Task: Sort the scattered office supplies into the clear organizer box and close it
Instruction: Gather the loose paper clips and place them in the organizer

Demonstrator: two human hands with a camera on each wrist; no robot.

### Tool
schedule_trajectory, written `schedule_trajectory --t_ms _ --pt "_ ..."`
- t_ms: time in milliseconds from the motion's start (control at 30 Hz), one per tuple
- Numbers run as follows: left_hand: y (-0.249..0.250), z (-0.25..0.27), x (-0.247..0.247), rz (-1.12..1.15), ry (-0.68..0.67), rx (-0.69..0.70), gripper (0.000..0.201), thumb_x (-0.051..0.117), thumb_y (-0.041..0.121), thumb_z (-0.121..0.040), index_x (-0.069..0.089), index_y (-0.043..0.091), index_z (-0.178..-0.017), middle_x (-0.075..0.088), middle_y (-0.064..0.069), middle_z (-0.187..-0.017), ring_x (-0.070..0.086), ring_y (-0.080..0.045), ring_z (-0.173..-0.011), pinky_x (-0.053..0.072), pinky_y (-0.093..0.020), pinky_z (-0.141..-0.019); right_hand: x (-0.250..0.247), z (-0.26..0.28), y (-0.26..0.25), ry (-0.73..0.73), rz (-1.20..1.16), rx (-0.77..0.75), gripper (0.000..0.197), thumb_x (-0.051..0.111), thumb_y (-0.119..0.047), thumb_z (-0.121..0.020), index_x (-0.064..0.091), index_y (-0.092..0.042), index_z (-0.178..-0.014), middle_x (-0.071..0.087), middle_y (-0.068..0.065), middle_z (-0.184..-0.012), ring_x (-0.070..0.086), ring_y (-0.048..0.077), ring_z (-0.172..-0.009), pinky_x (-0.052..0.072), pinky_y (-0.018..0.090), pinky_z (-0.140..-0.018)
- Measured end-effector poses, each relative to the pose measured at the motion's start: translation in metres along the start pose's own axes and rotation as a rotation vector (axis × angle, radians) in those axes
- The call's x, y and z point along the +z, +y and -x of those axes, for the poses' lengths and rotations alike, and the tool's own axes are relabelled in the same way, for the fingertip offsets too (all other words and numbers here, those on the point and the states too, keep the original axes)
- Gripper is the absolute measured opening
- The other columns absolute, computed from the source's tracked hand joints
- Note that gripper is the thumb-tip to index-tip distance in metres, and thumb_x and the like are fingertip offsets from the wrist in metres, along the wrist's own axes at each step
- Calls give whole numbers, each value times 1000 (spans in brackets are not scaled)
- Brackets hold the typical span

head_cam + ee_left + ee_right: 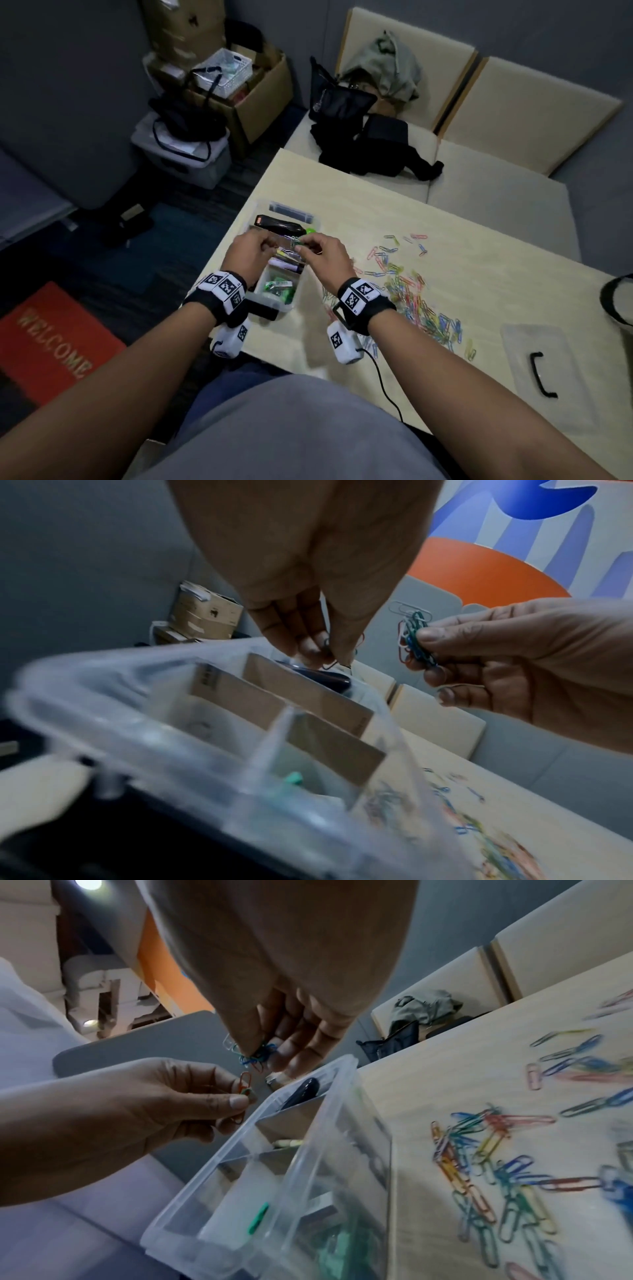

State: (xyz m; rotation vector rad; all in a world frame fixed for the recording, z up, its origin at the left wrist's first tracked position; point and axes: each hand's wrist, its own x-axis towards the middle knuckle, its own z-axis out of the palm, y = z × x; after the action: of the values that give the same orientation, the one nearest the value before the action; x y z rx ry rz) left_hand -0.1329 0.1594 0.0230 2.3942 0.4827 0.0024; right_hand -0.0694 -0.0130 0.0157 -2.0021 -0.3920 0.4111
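Note:
The clear organizer box (279, 306) (143, 674) (308, 1102) stands open at the table's left edge, with a black stapler (279, 226) and green items in its compartments. Both hands hover over its middle. My right hand (323, 251) pinches a bunch of coloured paper clips (416, 639) (255, 1054) between thumb and fingers. My left hand (251, 251) pinches a few clips (244, 1087), an orange one and a green one among them. Many more coloured paper clips (411, 294) (496, 1164) lie scattered on the table to the right of the box.
The clear lid (544, 373) with a black handle lies at the table's right front. A black cable (387, 387) runs off the front edge. Bags and clothing (370, 137) sit on the bench behind the table. Boxes (239, 85) stand on the floor to the left.

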Motion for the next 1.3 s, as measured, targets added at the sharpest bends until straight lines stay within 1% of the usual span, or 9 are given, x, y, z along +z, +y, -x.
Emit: schedule_trajectory --t_ms 167,333,533,633,733,867,1067,1167,1300 --pt "-44 8 -21 -208 -34 -53 8 68 18 -83 73 23 -88 71 -1 -85 65 -24 -82 48 -30 -71 33 -9 -13 -76 25 0 14 69 -19 -90 70 -12 -102 69 -2 -88 64 12 -80 52 25 -75" --pt "-57 6 -18 -458 -82 24 15 67 28 -85 74 34 -97 73 0 -91 60 -23 -99 41 -33 -85 56 -13 -15 -101 2 28 9 70 -17 -89 70 -15 -98 68 -2 -85 64 13 -79 54 30 -77" --pt "-58 -2 -19 -382 -98 44 13 68 22 -85 70 30 -93 70 2 -93 60 -23 -98 37 -34 -82 68 -16 -18 -109 59 39 15 70 -18 -90 70 -10 -103 70 2 -92 63 10 -81 44 7 -67" --pt "-60 -8 -22 -305 -69 21 19 61 8 -85 65 26 -86 63 0 -93 61 -25 -90 41 -34 -80 71 -17 -19 -109 77 44 16 70 -18 -90 70 -10 -103 72 4 -94 65 14 -85 48 15 -71" --pt "-62 -12 -25 -261 1 -1 22 61 3 -86 60 22 -96 55 -6 -102 59 -30 -89 50 -43 -81 71 -18 -19 -112 82 54 16 69 -19 -91 71 -9 -103 72 4 -94 67 16 -87 53 22 -76" --pt "-64 -16 -25 -238 6 -20 36 62 2 -87 53 17 -118 54 -13 -114 58 -34 -98 48 -48 -87 73 -16 -22 -141 180 18 15 68 -19 -92 70 -11 -104 70 1 -95 65 14 -85 55 28 -80" --pt "-64 -18 -26 -199 -18 -44 35 60 2 -88 51 18 -118 55 -11 -115 59 -32 -98 46 -46 -88 84 -13 -28 -239 418 -98 18 64 -18 -93 71 -10 -107 70 7 -104 64 21 -92 52 36 -83" --pt "-62 -19 -28 -208 -22 -49 36 60 3 -88 51 19 -119 55 -10 -115 59 -31 -98 45 -45 -89 92 -16 -32 -300 584 -148 19 60 -17 -93 68 -8 -108 66 11 -108 62 28 -97 51 39 -81" --pt "-60 -18 -26 -232 -24 -61 39 60 3 -87 50 18 -121 53 -11 -116 58 -32 -99 42 -44 -90 98 -16 -33 -338 807 -259 18 61 -23 -93 67 -7 -100 64 11 -100 63 31 -92 53 41 -71"
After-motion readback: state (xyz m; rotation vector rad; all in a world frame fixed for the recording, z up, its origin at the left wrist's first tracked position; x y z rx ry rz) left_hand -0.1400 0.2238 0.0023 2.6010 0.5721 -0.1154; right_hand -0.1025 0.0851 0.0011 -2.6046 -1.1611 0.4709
